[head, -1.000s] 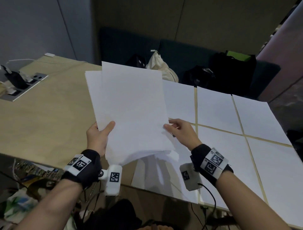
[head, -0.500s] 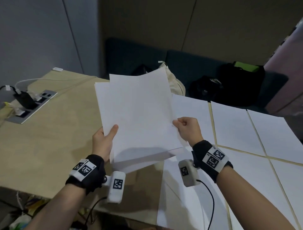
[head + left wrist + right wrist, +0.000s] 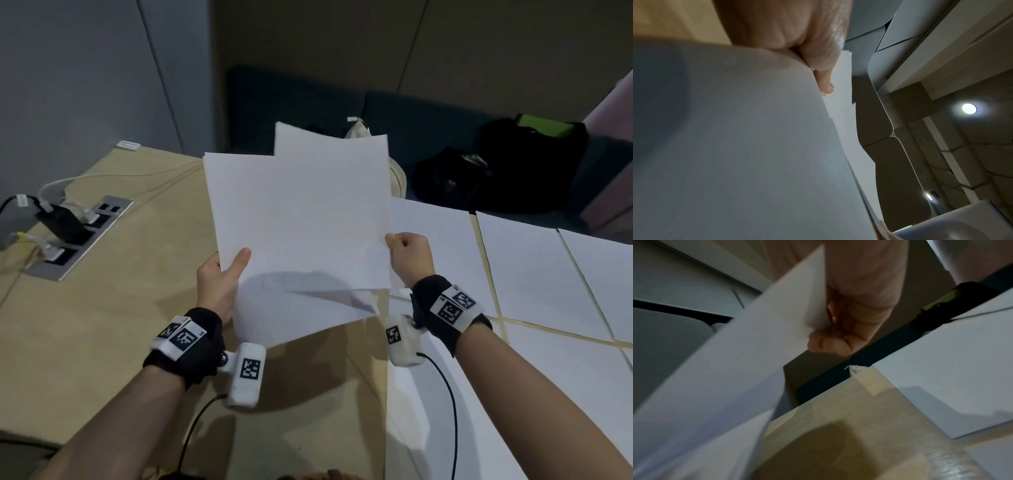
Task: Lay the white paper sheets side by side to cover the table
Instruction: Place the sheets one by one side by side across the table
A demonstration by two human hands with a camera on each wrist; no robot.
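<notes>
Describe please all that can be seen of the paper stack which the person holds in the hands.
The paper stack is plain white, unprinted sheets, thin and flexible, fanned unevenly so that corners of rear sheets stick out at the top. It is held raised and tilted above the bare tan table, not resting on it. The left hand grips its lower left edge, thumb on the front. The right hand pinches the right edge of the front sheet, whose lower part lifts off the sheets behind.

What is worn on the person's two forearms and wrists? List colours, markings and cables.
Both forearms are bare, without sleeves. Each wrist has a black band carrying white square-code tags, and a white camera pod with its own square code. A black cable trails from each pod.
</notes>
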